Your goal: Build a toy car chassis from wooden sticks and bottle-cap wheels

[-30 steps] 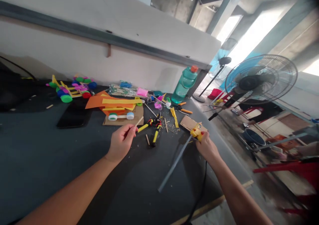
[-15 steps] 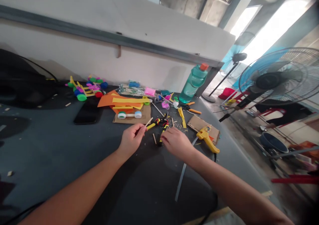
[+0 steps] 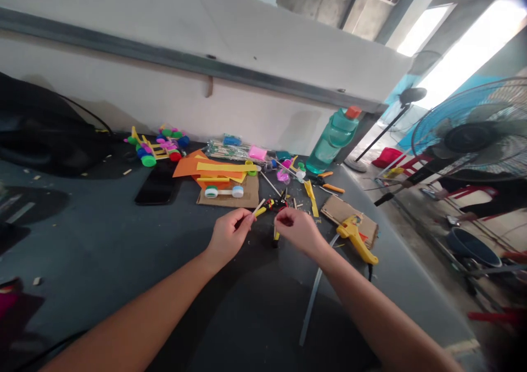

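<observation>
stick [image 3: 259, 207] pinched in left hand [image 3: 229, 235], right hand [image 3: 300, 232] curled by pliers [image 3: 281, 202], cannot tell if holding anything

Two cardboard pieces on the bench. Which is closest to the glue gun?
The right-hand cardboard piece, right beside the yellow glue gun; the left-hand cardboard piece is partly covered by orange and yellow sheets.

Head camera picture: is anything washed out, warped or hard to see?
In the head view, the opening at upper right glares white; in the head view, the fan looks stretched, probably by the lens; in the head view, a soft shadow shows on the wall left of the bottle, and the stick in the left hand lacks fine detail.
</observation>
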### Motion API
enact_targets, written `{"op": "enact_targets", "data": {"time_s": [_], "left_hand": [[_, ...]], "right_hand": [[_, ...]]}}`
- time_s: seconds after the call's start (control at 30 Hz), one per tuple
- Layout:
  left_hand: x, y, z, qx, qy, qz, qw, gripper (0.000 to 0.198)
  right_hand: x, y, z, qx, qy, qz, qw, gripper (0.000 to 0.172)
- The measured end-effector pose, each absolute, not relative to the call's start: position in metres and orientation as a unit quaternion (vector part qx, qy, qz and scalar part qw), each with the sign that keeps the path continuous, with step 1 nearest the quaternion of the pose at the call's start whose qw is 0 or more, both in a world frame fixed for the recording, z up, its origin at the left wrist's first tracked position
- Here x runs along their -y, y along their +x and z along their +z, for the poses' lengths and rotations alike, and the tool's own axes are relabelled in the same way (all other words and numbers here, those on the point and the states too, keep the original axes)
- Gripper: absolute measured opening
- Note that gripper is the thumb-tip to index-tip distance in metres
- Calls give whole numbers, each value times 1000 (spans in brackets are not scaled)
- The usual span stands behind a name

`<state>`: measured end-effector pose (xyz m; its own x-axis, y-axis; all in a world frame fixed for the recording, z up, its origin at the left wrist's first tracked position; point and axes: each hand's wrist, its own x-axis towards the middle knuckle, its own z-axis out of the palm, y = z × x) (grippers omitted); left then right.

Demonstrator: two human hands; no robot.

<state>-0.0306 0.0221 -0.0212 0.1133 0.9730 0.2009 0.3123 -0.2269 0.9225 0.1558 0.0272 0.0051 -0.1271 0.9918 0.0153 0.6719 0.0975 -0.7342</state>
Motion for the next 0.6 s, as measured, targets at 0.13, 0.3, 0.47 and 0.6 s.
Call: {"op": "enact_targets", "data": {"time_s": [0.13, 0.3, 0.47, 0.6], "left_hand": [[-15, -17, -16, -481, 567, 429, 514, 27], [-6, -5, -11, -457, 535, 375, 604, 27], [-6, -3, -8, -462, 520, 361, 621, 26], [-7, -3, -7, -463, 525, 347, 625, 26]], "right_hand": [[-13, 176, 12, 521, -537, 505, 431, 9], [-6, 181, 14, 416, -454, 620, 486, 17], [-8, 182, 8, 410, -457, 643, 459, 19], [-7, 179, 5, 412, -472, 641, 444, 21]]}}
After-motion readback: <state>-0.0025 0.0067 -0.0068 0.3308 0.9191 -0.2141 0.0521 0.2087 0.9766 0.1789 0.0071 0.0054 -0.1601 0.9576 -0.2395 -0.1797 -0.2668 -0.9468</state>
